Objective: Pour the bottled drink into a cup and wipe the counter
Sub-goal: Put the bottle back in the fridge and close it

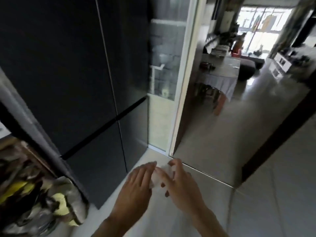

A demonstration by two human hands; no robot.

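- Both hands meet low in the view, at about 6 o'clock, over pale floor tiles. Between them is a crumpled white wad (161,177), which looks like tissue or a thin wipe; blur makes the material hard to confirm.
- The right hand (181,187) has its grip pinched on the wad, fingertips curled into it. The left hand (136,183) lies flat against the wad's near side with fingers extended, pressing rather than clenching.
- No bottle, cup or surface to be wiped is in view, so their whereabouts cannot be told.
- By my reading, the step in hand belongs to the wiping part: the wad is being bunched or readied. Whether the pouring is done cannot be judged here.
- A dark fridge (77,74) fills 9 to 12 o'clock; a doorway with a white frame (184,82) opens at 1 o'clock.
- The next move likely calls for turning towards the surface, keeping the wad bunched in one hand.
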